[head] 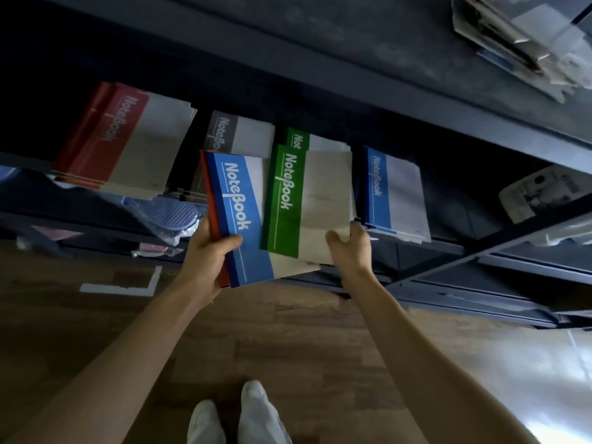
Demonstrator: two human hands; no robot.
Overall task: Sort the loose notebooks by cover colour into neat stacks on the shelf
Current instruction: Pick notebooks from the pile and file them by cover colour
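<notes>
Left hand (208, 251) grips two notebooks in front of the green stack (299, 139) and to its left: blue notebook (238, 213) on top, red notebook (211, 200) under it. Right hand (350, 248) pinches the green notebook (288, 200) by its near corner, over the green stack. On the shelf (432, 248): grey stack (224, 133) just left of green, red stack (105, 139) further left, blue stack (384, 187) just right.

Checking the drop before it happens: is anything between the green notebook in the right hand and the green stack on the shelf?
Nothing visible blocks it. The green-covered notebook gripped by the right hand overlaps the green stack behind it. The blue-covered notebook in the left hand sits beside it, not in the path.
</notes>
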